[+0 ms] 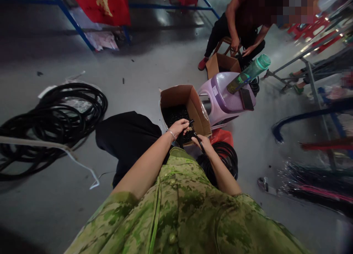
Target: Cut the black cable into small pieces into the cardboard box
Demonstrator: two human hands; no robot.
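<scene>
Over an open cardboard box [202, 117], both of my hands work close together. My left hand [178, 129] pinches a small black piece [191, 122] between thumb and fingertips; its exact kind is too small to make out. Closed round a length of black tubing [199, 143], my right hand [205, 143] is a little lower and to the right. The tubing's upper end comes near the black piece; whether they touch I cannot tell. Many small black parts [173, 114] fill the bottom of the box. A coil of black tubing [230, 156] lies under my right forearm.
A lilac plastic stool [220, 95] beside the box bears a green bottle [248, 74] and a phone [246, 99]. Beyond it a seated person [234, 29] works over another box [216, 64]. Large black hose coils [68, 110] lie on the floor at left.
</scene>
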